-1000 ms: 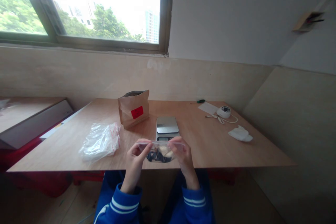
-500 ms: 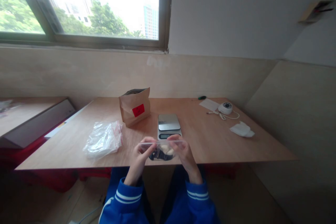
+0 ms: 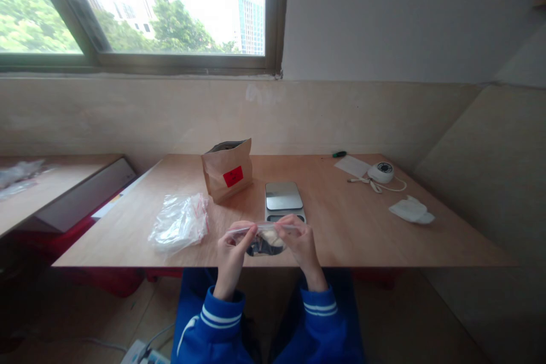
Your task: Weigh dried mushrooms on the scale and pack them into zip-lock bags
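Note:
A clear zip bag (image 3: 265, 243) with dark and pale contents hangs between my hands at the table's front edge. My left hand (image 3: 234, 247) pinches the left part of its top strip, and my right hand (image 3: 301, 242) pinches the right part. What the contents are, I cannot make out. Just beyond the bag lies a kitchen scale (image 3: 284, 197) with a bare metal plate; the bag and my right hand partly cover its display. Behind and to the left stands a brown paper pouch (image 3: 230, 173) with a red label, its top open.
A pile of clear plastic bags (image 3: 179, 222) lies on the table's left. On the right are a white dome camera (image 3: 380, 172) with its cable, a white sheet (image 3: 352, 166), a crumpled white wrapper (image 3: 412, 210) and a green-handled screwdriver (image 3: 339, 154). Another table (image 3: 60, 182) stands further left.
The view has shifted slightly, so the table's things appear further right. Both hands keep their pinch on the zip bag's top, with the thumbs slightly closer together.

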{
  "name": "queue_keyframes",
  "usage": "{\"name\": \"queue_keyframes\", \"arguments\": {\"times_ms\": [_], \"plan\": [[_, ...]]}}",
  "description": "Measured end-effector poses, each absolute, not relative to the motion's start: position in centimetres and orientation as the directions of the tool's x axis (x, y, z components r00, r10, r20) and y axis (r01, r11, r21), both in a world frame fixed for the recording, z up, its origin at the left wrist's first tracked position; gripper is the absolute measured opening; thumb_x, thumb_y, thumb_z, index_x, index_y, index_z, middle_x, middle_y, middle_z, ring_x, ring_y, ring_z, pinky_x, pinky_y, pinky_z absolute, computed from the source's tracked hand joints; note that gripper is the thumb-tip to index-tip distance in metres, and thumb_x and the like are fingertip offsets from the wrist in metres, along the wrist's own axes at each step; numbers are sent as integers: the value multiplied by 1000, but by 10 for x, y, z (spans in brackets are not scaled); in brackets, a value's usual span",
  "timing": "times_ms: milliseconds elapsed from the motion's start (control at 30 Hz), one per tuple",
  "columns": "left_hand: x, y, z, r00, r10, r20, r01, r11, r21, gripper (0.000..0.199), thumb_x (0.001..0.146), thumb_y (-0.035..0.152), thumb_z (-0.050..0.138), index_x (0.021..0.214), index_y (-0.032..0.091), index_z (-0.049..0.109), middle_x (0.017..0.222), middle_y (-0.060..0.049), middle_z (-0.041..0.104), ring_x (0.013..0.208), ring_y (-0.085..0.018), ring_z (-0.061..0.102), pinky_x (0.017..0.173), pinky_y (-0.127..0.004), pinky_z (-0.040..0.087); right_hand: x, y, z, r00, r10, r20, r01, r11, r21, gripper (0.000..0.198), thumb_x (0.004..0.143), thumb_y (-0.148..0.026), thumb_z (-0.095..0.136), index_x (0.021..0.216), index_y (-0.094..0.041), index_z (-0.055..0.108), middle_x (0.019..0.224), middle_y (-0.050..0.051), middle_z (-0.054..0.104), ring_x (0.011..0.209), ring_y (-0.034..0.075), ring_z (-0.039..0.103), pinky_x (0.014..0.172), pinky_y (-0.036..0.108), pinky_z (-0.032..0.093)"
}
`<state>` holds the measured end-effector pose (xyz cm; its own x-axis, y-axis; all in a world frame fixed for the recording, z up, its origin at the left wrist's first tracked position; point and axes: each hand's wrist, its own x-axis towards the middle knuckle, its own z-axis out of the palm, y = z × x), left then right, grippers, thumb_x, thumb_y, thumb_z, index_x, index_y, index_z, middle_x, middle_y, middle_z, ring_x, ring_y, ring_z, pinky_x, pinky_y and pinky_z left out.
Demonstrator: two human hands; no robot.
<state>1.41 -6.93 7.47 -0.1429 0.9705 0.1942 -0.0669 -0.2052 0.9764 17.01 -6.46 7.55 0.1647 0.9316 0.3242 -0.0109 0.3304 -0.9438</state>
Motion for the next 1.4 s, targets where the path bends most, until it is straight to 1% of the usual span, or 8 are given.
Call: {"name": "queue_keyframes", "arguments": {"times_ms": [100, 267, 400, 567, 767, 933, 1100, 1400], "plan": [[15, -67, 73, -162, 969, 184, -84, -200, 976, 22, 75, 36, 71, 80, 14, 70, 79, -5, 67, 74, -18, 64, 67, -28, 53, 174, -64, 74, 152, 946, 287, -45, 297, -954, 21, 73, -37, 73, 64, -19, 67, 76, 3, 66, 72, 17, 62, 65, 28, 52], [10, -65, 73, 24, 984, 177, -93, -174, 980, 24, 75, 38, 70, 79, 14, 70, 87, -7, 68, 77, -18, 65, 66, -26, 52, 187, -67, 72, -95, 982, 166, -193, 146, -970, 17, 75, -37, 73, 77, -20, 70, 105, 6, 70, 91, 20, 66, 77, 31, 54], [10, -66, 78, 132, 984, 121, -105, -108, 989, 31, 73, 39, 72, 93, 15, 70, 91, -8, 71, 81, -20, 66, 71, -30, 54, 185, -68, 74, -192, 959, 209, -201, 170, -965, 20, 77, -35, 71, 92, -22, 71, 100, 4, 71, 95, 19, 65, 85, 33, 53], [9, -65, 81, 83, 977, 195, -56, -191, 980, 25, 74, 40, 71, 75, 15, 71, 82, -9, 70, 82, -22, 66, 74, -31, 53, 174, -64, 73, -140, 951, 275, -183, 248, -951, 16, 78, -36, 70, 77, -20, 71, 86, 3, 71, 84, 19, 65, 75, 31, 54], [8, -66, 77, -2, 982, 187, -33, -187, 982, 25, 73, 39, 72, 77, 14, 71, 77, -6, 70, 73, -19, 65, 66, -27, 52, 164, -63, 71, -51, 949, 312, -138, 302, -943, 17, 79, -37, 69, 75, -21, 71, 76, 2, 68, 76, 18, 63, 70, 28, 52], [12, -67, 75, -77, 981, 179, -39, -183, 982, 27, 72, 40, 72, 77, 14, 69, 73, -5, 69, 68, -18, 65, 61, -27, 52, 158, -64, 72, -26, 971, 236, -173, 229, -958, 18, 78, -37, 69, 76, -20, 68, 69, -1, 63, 65, 13, 59, 61, 23, 49], [15, -68, 70, -63, 982, 176, -33, -179, 983, 26, 73, 39, 72, 78, 14, 66, 72, -3, 68, 66, -16, 64, 59, -25, 51, 155, -64, 71, -39, 983, 181, -189, 170, -967, 19, 74, -37, 72, 80, -20, 67, 74, 0, 67, 72, 15, 63, 64, 25, 51], [17, -69, 68, -101, 978, 181, -35, -185, 982, 25, 76, 39, 70, 81, 14, 66, 75, -4, 68, 71, -16, 65, 62, -24, 50, 147, -63, 69, 73, 968, 238, -118, 246, -962, 20, 76, -37, 72, 70, -19, 65, 66, -1, 64, 65, 15, 61, 62, 25, 48]]}}
